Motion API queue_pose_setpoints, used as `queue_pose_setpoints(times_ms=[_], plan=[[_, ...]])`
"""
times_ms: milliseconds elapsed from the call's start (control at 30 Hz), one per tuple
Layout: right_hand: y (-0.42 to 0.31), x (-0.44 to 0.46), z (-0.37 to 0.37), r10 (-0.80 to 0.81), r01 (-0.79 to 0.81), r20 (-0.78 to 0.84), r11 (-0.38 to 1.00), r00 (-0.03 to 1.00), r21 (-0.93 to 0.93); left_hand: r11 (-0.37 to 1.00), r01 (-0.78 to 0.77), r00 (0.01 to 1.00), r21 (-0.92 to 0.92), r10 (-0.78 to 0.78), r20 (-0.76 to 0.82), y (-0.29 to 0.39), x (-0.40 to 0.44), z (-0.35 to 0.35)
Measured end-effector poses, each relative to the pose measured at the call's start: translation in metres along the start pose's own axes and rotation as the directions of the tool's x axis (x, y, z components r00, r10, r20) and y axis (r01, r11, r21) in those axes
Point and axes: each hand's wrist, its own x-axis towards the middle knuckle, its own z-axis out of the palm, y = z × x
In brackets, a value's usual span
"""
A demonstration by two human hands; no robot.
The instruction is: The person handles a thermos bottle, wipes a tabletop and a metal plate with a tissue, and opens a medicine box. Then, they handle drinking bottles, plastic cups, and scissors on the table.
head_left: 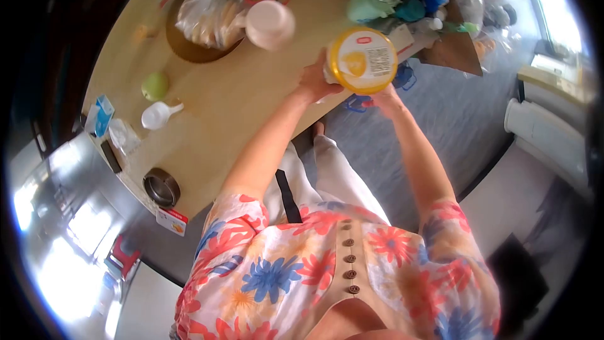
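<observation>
A round tub [364, 61] with a yellow rim and a white printed lid is held between my hands, just off the table's near right edge. My left hand [316, 80] grips its left side, fingers curled round the wall and partly hidden. Against the lower right side is my right hand [385, 102], its fingers bent and partly covered by the tub. On the table nearby stand a pale pink cup [269, 24] with a handle and a round brown tray [189, 52] bearing a clear plastic bag [211, 16] with light-coloured contents.
A green apple-like fruit [155, 86], a white scoop [158, 115] and a dark round ashtray-like bowl [162, 187] sit to the left. Bags and bottles crowd the upper right, beside a cardboard box [454, 52]. A blue-handled item [406, 77] is near the floor.
</observation>
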Motion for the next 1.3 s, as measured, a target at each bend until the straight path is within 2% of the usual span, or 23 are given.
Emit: queue_pose_setpoints(times_ms=[100,167,200,267,367,400,500,533,633,667,767,900,1000,1067,1133,1167,1200,1300], plan=[[-0.001,-0.007,0.014,-0.025,0.025,0.002,1.000,1.000,0.019,0.999,0.040,0.999,0.022,-0.039,-0.036,-0.004,-0.013,-0.006],[0.003,-0.011,0.031,0.022,-0.022,0.020,1.000,1.000,0.022,0.997,0.057,0.998,0.052,-0.055,-0.035,-0.008,-0.030,-0.016],[0.010,-0.013,0.041,0.022,-0.024,0.032,0.999,0.999,0.044,0.992,0.127,0.991,-0.019,-0.126,0.036,-0.010,-0.038,-0.026],[0.019,-0.021,0.061,0.018,-0.025,0.092,0.997,0.996,0.076,0.991,0.103,0.994,-0.089,-0.105,-0.017,-0.027,-0.060,-0.037],[0.028,-0.021,0.100,-0.005,0.007,0.119,1.000,0.993,-0.014,0.990,0.029,0.992,-0.139,-0.045,-0.118,-0.072,-0.087,-0.047],[0.024,-0.019,0.115,0.008,0.005,0.133,0.995,0.991,-0.096,0.990,0.018,0.987,-0.142,-0.040,-0.153,-0.085,-0.095,-0.052],[0.018,-0.015,0.149,-0.062,0.100,0.156,0.963,0.986,-0.250,0.991,0.047,0.972,-0.128,-0.075,-0.224,-0.097,-0.118,-0.076],[0.017,-0.016,0.163,-0.210,0.223,0.108,0.966,0.972,-0.129,0.992,0.056,0.968,-0.117,-0.082,-0.239,-0.102,-0.120,-0.082],[0.000,-0.012,0.181,-0.224,0.246,0.140,0.954,0.965,-0.172,0.989,0.100,0.956,-0.108,-0.126,-0.267,-0.108,-0.123,-0.102],[-0.003,-0.008,0.183,-0.179,0.211,0.157,0.951,0.971,-0.225,0.987,0.116,0.952,-0.111,-0.143,-0.270,-0.109,-0.122,-0.106],[-0.009,-0.003,0.192,-0.137,0.166,0.135,0.959,0.981,-0.231,0.986,0.097,0.961,-0.136,-0.128,-0.247,-0.117,-0.117,-0.118],[0.005,-0.004,0.193,-0.122,0.148,0.122,0.962,0.985,-0.230,0.968,0.158,0.972,-0.194,-0.187,-0.143,-0.117,-0.127,-0.131],[0.031,-0.012,0.196,-0.040,0.075,0.130,0.959,0.991,-0.274,0.916,0.246,0.944,-0.317,-0.300,-0.134,-0.133,-0.151,-0.137],[0.048,-0.023,0.210,0.010,0.042,0.149,0.938,0.989,-0.344,0.869,0.285,0.911,-0.406,-0.377,-0.168,-0.175,-0.176,-0.131],[0.051,-0.023,0.235,0.013,0.094,0.271,0.922,0.962,-0.376,0.707,0.180,0.894,-0.684,-0.407,-0.187,-0.231,-0.204,-0.120],[0.053,-0.024,0.251,0.018,0.119,0.331,0.914,0.943,-0.387,0.617,0.178,0.880,-0.767,-0.449,-0.157,-0.237,-0.220,-0.129],[0.049,-0.022,0.273,-0.066,0.204,0.356,0.909,0.932,-0.363,0.517,0.172,0.865,-0.839,-0.487,-0.122,-0.237,-0.237,-0.140],[0.000,-0.014,0.345,-0.284,0.440,0.397,0.809,0.873,-0.390,0.517,0.212,0.747,-0.830,-0.633,-0.204,-0.254,-0.271,-0.166]])
